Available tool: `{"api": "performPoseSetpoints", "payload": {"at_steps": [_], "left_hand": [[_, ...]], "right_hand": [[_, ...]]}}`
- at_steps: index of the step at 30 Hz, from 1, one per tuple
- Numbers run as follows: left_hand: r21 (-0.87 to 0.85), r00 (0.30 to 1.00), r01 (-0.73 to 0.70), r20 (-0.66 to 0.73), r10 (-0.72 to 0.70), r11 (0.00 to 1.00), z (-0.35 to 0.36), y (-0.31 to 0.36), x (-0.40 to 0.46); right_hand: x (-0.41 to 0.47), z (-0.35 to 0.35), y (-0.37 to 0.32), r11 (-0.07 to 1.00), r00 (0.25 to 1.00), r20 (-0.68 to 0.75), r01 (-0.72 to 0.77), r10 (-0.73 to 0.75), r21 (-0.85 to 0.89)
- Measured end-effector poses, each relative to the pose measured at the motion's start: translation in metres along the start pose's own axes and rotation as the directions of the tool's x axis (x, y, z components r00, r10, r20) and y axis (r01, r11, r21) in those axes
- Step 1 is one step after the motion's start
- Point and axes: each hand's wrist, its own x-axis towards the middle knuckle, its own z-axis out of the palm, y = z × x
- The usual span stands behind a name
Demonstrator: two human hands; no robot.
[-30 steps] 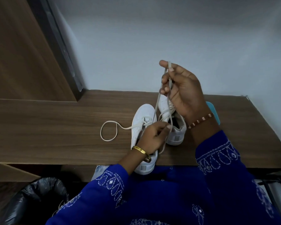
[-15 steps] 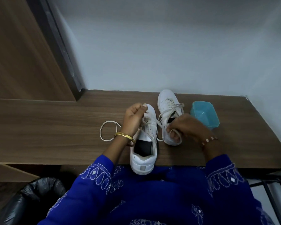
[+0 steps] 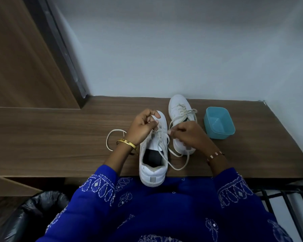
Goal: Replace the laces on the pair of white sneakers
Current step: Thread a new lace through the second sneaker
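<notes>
- Near shoe (image 3: 153,159) at desk (image 3: 59,137) edge, far shoe (image 3: 179,110) beside it
- L hand (image 3: 143,128) & R hand (image 3: 187,135) each pinching lace (image 3: 162,145) over near shoe's eyelets
- We're mid-lacing, likely; next: thread tip thru next eyelet, keep both ends even
</notes>
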Motion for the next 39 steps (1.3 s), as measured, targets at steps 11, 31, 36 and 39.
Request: {"api": "performPoseSetpoints", "payload": {"at_steps": [11, 31, 36, 39], "left_hand": [[0.079, 0.999, 0.051, -0.006, -0.051, 0.996, -0.013, -0.013, -0.003], [0.185, 0.987, 0.156, 0.018, -0.163, 0.97, -0.013, -0.036, -0.008], [0.23, 0.989, 0.143, 0.013, -0.15, 0.963, 0.0, -0.031, -0.008], [0.244, 0.98, 0.181, -0.129, -0.153, 0.953, 0.0, -0.036, -0.006]], "right_hand": [[0.008, 0.009, 0.0, 0.984, 0.978, -0.205, 0.013, 0.023, 0.175], [0.009, 0.035, 0.02, 0.982, 0.987, -0.156, 0.01, -0.039, -0.186], [0.005, 0.048, 0.009, 0.978, 0.983, -0.139, 0.094, -0.121, -0.187], [0.008, 0.052, 0.008, 0.991, 0.973, -0.205, 0.085, -0.105, -0.105]]}}
